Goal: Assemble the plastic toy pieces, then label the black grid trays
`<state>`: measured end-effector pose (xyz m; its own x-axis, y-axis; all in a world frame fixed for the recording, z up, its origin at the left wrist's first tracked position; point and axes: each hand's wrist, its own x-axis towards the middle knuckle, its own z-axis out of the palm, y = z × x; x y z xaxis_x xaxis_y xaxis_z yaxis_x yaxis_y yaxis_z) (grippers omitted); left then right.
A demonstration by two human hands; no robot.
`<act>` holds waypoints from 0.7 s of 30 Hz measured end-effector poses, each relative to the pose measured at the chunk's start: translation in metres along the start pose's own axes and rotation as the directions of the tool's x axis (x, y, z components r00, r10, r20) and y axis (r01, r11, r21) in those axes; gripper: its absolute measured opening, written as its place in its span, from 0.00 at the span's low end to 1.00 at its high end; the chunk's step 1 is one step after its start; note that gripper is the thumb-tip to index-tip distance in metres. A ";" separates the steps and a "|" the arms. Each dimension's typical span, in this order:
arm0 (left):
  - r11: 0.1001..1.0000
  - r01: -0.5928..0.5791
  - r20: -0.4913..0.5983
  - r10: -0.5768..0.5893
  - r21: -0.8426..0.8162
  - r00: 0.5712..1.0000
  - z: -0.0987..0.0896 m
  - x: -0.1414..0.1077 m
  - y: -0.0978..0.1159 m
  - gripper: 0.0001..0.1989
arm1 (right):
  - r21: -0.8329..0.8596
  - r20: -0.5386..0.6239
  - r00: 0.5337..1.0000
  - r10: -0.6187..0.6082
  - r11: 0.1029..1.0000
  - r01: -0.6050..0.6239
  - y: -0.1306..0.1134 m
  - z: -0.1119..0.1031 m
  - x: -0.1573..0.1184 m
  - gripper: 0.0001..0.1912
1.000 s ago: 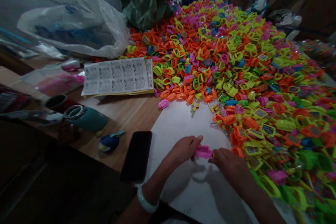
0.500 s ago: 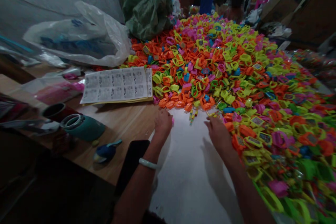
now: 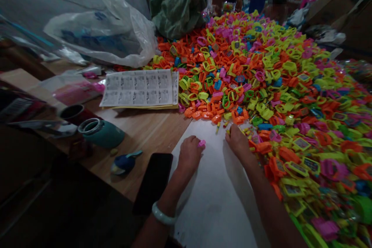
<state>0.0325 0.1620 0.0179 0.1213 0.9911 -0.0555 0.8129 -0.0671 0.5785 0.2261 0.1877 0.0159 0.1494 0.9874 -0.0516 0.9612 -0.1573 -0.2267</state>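
My left hand [image 3: 189, 153] is closed on a small pink plastic toy piece [image 3: 202, 144], which sticks out past the fingertips above the white board [image 3: 212, 186]. My right hand [image 3: 237, 140] is at the near edge of the heap, its fingers pinched on a small yellow stick-like piece [image 3: 228, 132], mostly hidden by them. Another small yellow stick [image 3: 217, 128] lies on the board just left of that hand. Beyond both hands rises a big heap of bright plastic toy watches [image 3: 238, 79] in orange, yellow, pink, green and blue.
Left of the board lie a black phone [image 3: 154, 180], a blue object with a spout [image 3: 123, 163], a teal jar [image 3: 101, 133] and a dark red cup [image 3: 74, 113]. Printed sticker sheets [image 3: 138, 89] rest by the heap. Behind are a clear plastic bag [image 3: 128, 35], a green sack [image 3: 180, 7] and people.
My left hand has moved right and nearer, away from the sticker sheets, with the pink piece. My right hand has closed on a small yellow stick. The view has shifted slightly.
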 end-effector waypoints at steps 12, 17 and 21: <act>0.778 0.151 0.097 -0.116 -0.610 0.989 -0.001 -0.025 -0.010 0.15 | -0.040 -0.068 0.992 -0.108 0.994 0.106 0.008 0.010 0.027 0.14; 0.630 0.216 0.150 -0.158 -0.746 0.976 0.001 -0.029 -0.002 0.18 | -0.060 -0.128 0.991 -0.033 0.998 0.025 -0.025 0.023 0.034 0.20; 0.594 0.233 0.114 -0.231 -0.770 0.966 0.001 -0.038 0.000 0.17 | -0.056 -0.169 0.983 -0.073 0.996 0.065 -0.057 0.029 0.018 0.15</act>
<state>0.0286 0.1241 0.0198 -0.0063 0.9600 -0.2800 0.0725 0.2797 0.9574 0.1678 0.2143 0.0001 0.1157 0.9846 0.1307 0.9802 -0.0920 -0.1752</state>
